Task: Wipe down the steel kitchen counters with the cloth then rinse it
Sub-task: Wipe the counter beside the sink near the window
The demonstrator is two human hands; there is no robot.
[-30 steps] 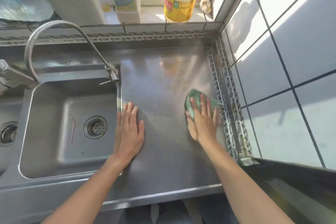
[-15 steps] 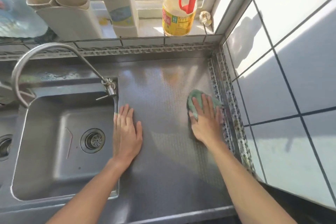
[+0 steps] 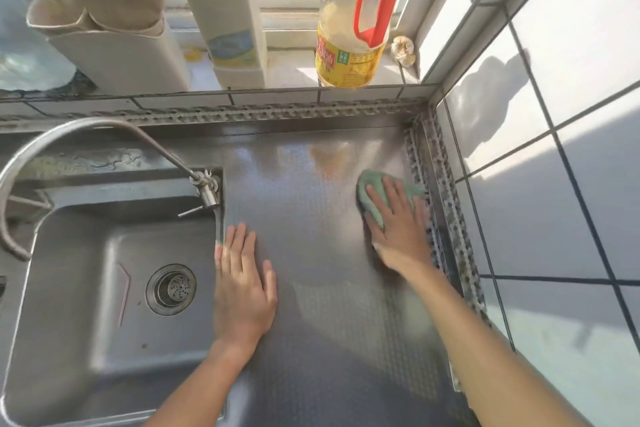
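A green cloth [image 3: 367, 191] lies on the textured steel counter [image 3: 322, 204] near its right edge, by the tiled wall. My right hand [image 3: 398, 229] presses flat on the cloth with straight fingers and covers most of it. My left hand [image 3: 244, 284] rests flat on the counter beside the sink's right rim, fingers straight and holding nothing. The steel sink [image 3: 86, 288] with its drain [image 3: 171, 289] sits at the left, under a curved faucet [image 3: 104, 132].
A yellow oil bottle [image 3: 349, 59] with a red handle, a white carton [image 3: 228, 28], a beige holder [image 3: 114, 42] and a garlic bulb [image 3: 403, 48] stand on the window sill behind the counter. White wall tiles [image 3: 536, 184] close off the right side.
My right hand has slid the cloth a little farther back along the counter's right edge. My left hand stays flat in the same spot. The camera has tilted upward.
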